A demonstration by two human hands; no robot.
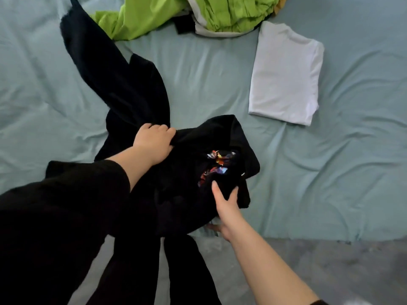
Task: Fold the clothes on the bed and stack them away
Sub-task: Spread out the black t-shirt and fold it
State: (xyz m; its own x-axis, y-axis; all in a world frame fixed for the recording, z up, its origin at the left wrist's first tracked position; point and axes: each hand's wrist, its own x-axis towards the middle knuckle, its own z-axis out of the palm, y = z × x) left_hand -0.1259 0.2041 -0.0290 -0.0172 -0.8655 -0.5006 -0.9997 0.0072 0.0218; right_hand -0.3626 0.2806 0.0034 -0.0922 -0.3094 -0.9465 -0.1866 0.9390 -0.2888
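Spreading step, before any fold. Holds black shirt (193, 164), bunched at bed (330, 172) centre, sleeve trailing toward 11 o'clock: left hand (154, 144) clamped on cloth at 9 o'clock, right hand (224, 203) pinching a fold at 5 o'clock. White shirt (286, 73) folded at 2 o'clock, green pile (176, 16) at 12. Next, probably: pulling apart, laying flat.

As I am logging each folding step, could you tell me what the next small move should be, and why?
Probably spread the black printed garment flat on the bare sheet ahead: it is bunched up, both the left hand and the right hand grip it, and the folded white T-shirt lies clear of that spot, to the right.
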